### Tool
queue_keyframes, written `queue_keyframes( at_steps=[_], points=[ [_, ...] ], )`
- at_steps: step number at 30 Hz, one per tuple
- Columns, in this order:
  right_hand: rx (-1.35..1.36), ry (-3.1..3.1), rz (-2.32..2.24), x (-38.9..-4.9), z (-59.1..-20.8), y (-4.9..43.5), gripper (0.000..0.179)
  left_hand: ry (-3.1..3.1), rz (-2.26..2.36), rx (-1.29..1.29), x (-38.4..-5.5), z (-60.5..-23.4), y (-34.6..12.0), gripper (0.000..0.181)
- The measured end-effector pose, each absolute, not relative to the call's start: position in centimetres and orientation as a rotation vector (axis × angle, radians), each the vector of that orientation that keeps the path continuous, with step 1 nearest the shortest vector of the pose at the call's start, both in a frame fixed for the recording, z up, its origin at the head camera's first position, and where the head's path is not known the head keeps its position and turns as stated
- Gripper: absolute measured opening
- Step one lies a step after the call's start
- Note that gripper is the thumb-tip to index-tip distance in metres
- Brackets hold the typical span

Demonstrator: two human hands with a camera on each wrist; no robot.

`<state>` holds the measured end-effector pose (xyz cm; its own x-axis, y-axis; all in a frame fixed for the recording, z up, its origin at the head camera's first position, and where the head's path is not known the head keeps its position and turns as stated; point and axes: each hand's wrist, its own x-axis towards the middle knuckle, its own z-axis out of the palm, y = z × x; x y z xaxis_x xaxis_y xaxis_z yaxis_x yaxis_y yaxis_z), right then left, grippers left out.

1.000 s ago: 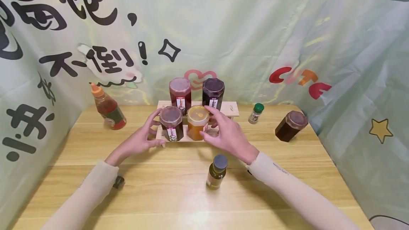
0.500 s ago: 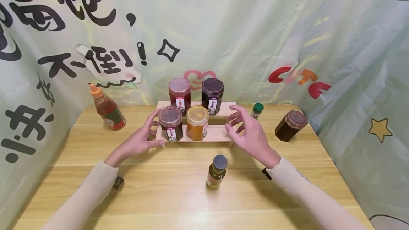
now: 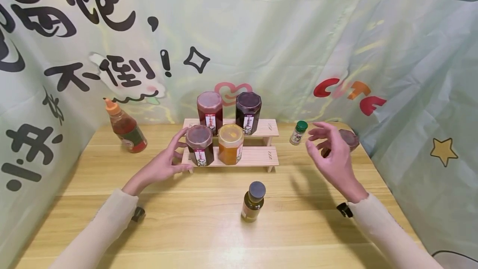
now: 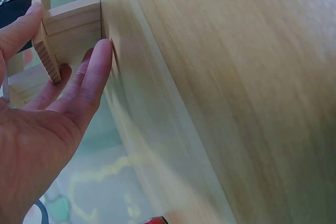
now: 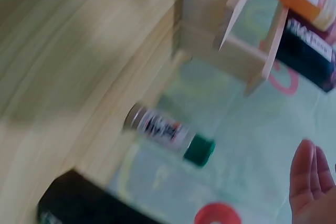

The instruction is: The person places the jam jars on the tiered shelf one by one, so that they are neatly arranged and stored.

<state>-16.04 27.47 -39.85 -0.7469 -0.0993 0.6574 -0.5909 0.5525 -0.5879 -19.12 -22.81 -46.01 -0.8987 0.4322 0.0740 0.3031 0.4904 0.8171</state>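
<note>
At the left end of a two-step wooden rack, my left hand holds the lower shelf's end, thumb at the front edge and fingers behind. A dark jam jar and an orange jam jar stand on that lower shelf. The upper shelf bears a red jam jar and a dark purple jam jar. On the right, my right hand hovers with loosely bent fingers and nothing in them. It partly hides another dark jam jar; contact is not visible.
A small green-capped shaker stands between the rack and my right hand. In front of the rack is a dark-capped bottle. An orange-topped sauce bottle stands at the left. A printed curtain hangs behind the table.
My right hand has let go of the orange jam jar and moved right, past the shaker, to the dark jam jar. My left hand stays at the rack.
</note>
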Motion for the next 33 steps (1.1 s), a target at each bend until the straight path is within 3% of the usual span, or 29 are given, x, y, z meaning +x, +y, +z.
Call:
queue_keyframes(
  at_steps=[10, 20, 33],
  points=[
    [0.318, -2.161, 1.014, -15.9, -40.2, 33.3, 0.064, 2.588, 1.373, 0.641, -19.1, -45.9, -22.8, 0.119],
    [-0.030, -2.404, 1.227, -15.9, -41.6, 36.8, 0.093, 2.576, 1.372, 0.632, -19.2, -46.0, -22.7, 0.118],
    [-0.005, -2.595, 1.318, -17.1, -44.1, 39.1, 0.099, 2.583, 1.365, 0.637, -19.1, -46.1, -22.7, 0.119]
  ],
)
